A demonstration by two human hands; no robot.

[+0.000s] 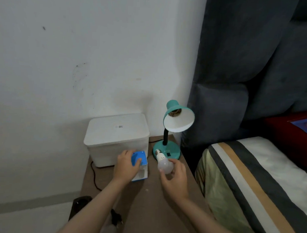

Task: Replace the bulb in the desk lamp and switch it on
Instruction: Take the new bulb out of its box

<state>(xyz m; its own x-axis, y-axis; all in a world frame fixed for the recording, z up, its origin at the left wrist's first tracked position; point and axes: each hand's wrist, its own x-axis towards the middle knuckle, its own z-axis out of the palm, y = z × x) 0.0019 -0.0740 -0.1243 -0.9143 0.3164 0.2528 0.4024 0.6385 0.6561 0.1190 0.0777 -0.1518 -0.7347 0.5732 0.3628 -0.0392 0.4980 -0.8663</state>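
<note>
A teal desk lamp (167, 149) stands at the back of a brown bedside table (146, 203). Its shade (179, 120) tilts toward me and the socket (174, 113) inside holds no bulb. My right hand (175, 178) grips a white bulb (163, 163) by the globe, just in front of the lamp base, with the metal screw end pointing up and away. My left hand (126, 166) holds a blue and white bulb box (140, 165) from above, with the box resting on the table to the left of the bulb.
A white lidded plastic bin (116, 137) sits behind the box against the wall. A black cord (94, 175) runs down the table's left side. A bed with a striped cover (251, 180) and a dark padded headboard (237, 75) borders the table on the right.
</note>
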